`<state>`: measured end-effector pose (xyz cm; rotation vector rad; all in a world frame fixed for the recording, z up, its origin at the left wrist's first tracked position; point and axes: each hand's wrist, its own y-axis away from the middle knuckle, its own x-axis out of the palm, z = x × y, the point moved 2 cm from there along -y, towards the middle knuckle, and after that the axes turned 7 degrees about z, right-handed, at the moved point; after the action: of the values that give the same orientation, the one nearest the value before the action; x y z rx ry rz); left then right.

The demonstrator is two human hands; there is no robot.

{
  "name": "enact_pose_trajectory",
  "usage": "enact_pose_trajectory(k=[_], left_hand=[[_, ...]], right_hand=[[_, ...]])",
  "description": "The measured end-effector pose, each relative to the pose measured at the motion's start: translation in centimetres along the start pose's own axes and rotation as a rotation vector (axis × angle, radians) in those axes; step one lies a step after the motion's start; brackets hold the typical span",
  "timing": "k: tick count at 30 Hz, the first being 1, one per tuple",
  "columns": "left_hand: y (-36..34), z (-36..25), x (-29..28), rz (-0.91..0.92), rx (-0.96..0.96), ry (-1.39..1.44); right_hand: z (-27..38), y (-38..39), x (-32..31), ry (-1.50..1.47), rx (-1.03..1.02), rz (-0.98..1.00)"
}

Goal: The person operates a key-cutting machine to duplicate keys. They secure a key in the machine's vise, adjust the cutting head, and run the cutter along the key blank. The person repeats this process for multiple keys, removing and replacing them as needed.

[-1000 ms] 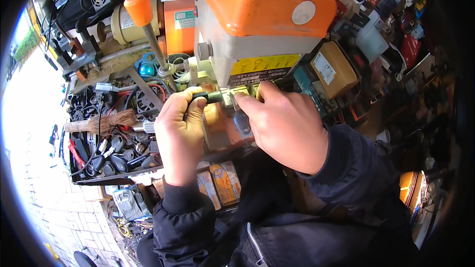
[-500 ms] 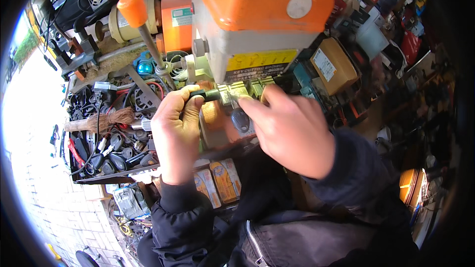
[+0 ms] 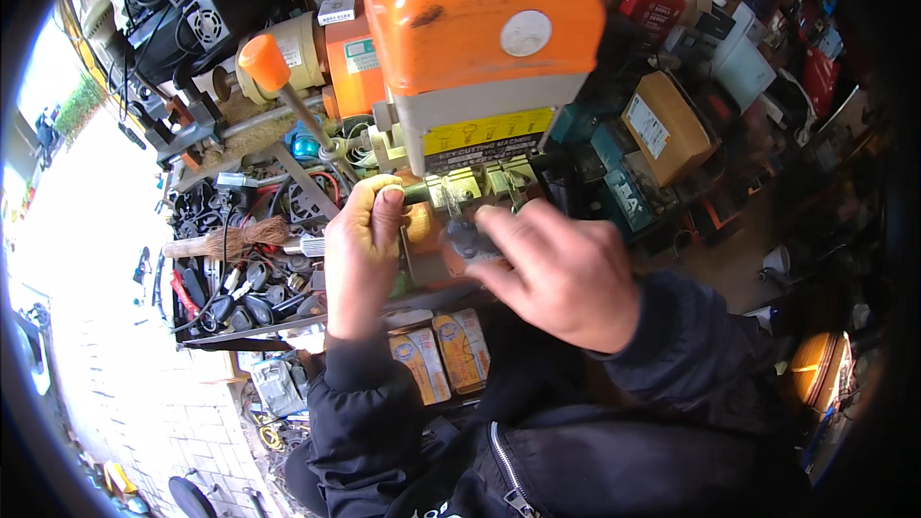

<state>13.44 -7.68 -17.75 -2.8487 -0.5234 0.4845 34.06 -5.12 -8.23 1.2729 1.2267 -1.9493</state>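
Observation:
Beneath the orange-topped key cutting machine (image 3: 484, 29) sit two brass-coloured key clamps (image 3: 455, 187), side by side. My left hand (image 3: 363, 245) is closed round the dark knob (image 3: 414, 194) at the left clamp's side, thumb on top and most of the knob covered. A car key with a dark plastic head (image 3: 468, 239) points its blade up at the left clamp; how firmly the blade sits there I cannot tell. My right hand (image 3: 571, 273), smeared by motion, has thumb and forefinger at the key's head. A second key blade (image 3: 515, 194) stands at the right clamp.
An orange-knobbed lever (image 3: 278, 77) rises left of the machine. Left lies a tray of loose key heads and parts (image 3: 245, 302) with a straw brush (image 3: 240, 238) across it. A cardboard box (image 3: 669, 129) stands at right. Small packets (image 3: 441, 355) lie below the bench edge.
The view has shifted, so the machine and bench sit differently in it. My right forefinger has moved from beside the blade to the key's head, with the thumb now below. My left hand stays on the knob.

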Motion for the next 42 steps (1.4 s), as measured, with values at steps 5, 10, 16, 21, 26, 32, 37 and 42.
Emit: enact_pose_trajectory(k=[5, 10, 16, 21, 26, 32, 37, 42], left_hand=[[-0.9, 0.8, 1.2, -0.102, -0.004, -0.037], [-2.3, -1.1, 0.4, -0.024, 0.357, -0.423], [-1.4, -0.5, -0.9, 0.175, -0.842, 1.096], [4.5, -2.3, -4.6, -0.222, -0.771, 0.628], [6.5, -3.5, -9.7, -0.475, -0.311, 0.560], [6.6, -2.3, -10.8, -0.483, -0.230, 0.446], [6.1, -2.2, -11.2, -0.409, -0.126, 0.392], [3.0, -5.6, -11.1, -0.375, 0.075, 0.200]], right_hand=[[-0.5, -0.2, 3.1, 0.157, -0.240, -0.154], [-1.0, 0.0, 4.0, 0.190, -0.292, -0.199], [-1.2, -0.6, 2.9, 0.188, -0.403, -0.245], [-0.6, -0.7, 2.3, 0.003, -0.357, -0.229], [3.1, -3.2, 4.3, -0.233, -0.249, -0.128], [5.2, -5.4, 8.2, -0.269, -0.125, 0.087], [5.6, -5.1, 9.0, -0.327, -0.099, -0.032], [5.7, -2.8, 7.5, -0.328, -0.094, -0.046]])
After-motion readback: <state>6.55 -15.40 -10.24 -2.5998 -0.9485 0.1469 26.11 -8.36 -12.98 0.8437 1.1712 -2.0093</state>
